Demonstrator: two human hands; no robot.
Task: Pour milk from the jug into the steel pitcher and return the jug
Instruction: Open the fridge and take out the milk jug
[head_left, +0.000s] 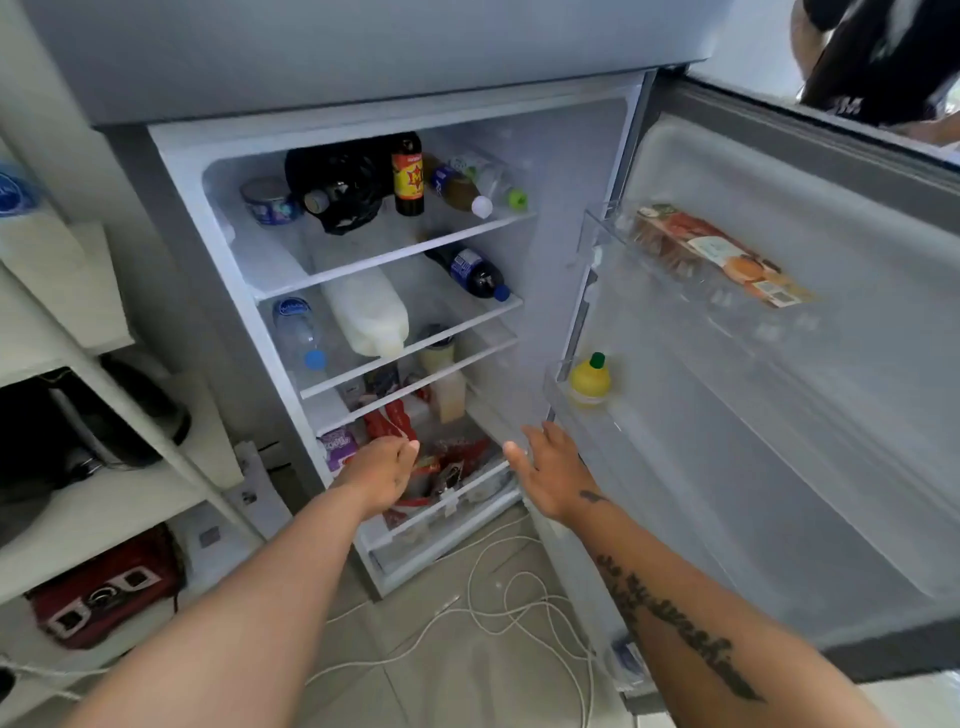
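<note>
Landmark: milk jug (366, 312), lying on its side on the middle fridge shelf (415, 345).
Same shelf, left of jug: clear water bottle (298, 332), blue cap – lying down.
Same shelf, right of jug: dark soda bottle (472, 270), blue label, lying down.
Shelf above jug (395, 252): tin (267, 202), black bag (337, 182), upright dark bottle (408, 174) with yellow-red label, two more bottles lying at the right.
Shelves below jug: jars and red packets – contents unclear.
Door rack (696, 270), right of jug: flat food pack (722, 254).
Lower door rack (558, 395): yellow lemon-shaped bottle (589, 379).
Floor (441, 675), below: white cables (519, 597).
</note>
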